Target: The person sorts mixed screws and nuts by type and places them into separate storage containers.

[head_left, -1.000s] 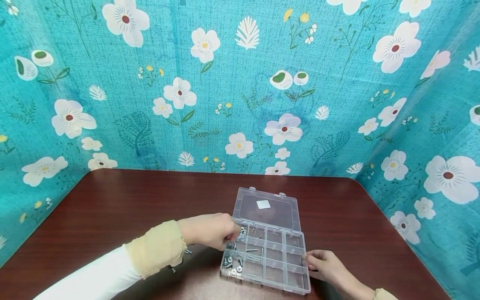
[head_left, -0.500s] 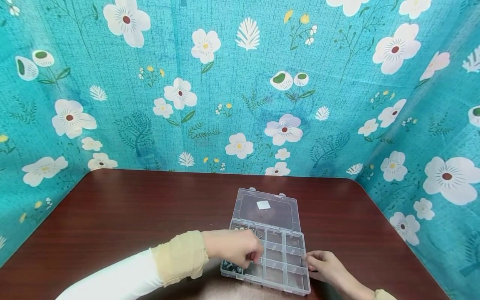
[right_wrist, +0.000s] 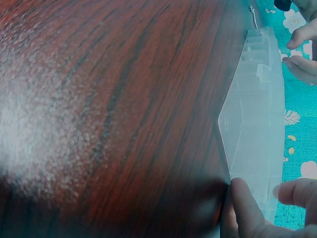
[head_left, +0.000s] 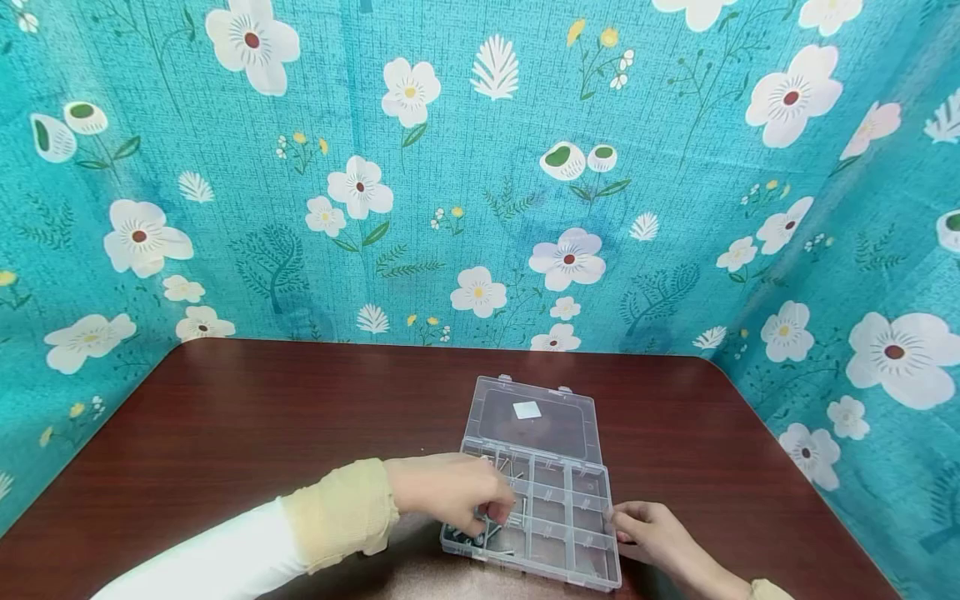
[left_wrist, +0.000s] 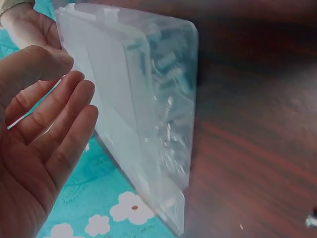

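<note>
A clear plastic compartment box lies on the table, its lid folded back behind it. My left hand hovers over the left part of the box. Its thumb stands apart from the relaxed fingers in the left wrist view, with nothing held between them. Below the fingertips, a screw shows at the second column of compartments. Bolts fill the near end of the left column, partly hidden by the hand. With thumb and fingers, my right hand pinches the box's right side wall.
The dark red-brown table reaches back to a blue flowered cloth. A white sticker is on the lid. In the left wrist view, a small metal piece lies on the table left of the box.
My left hand has moved right from the left column to the second column, then slightly back left, its fingers now parted. A screw shows below it. The right hand stays put.
</note>
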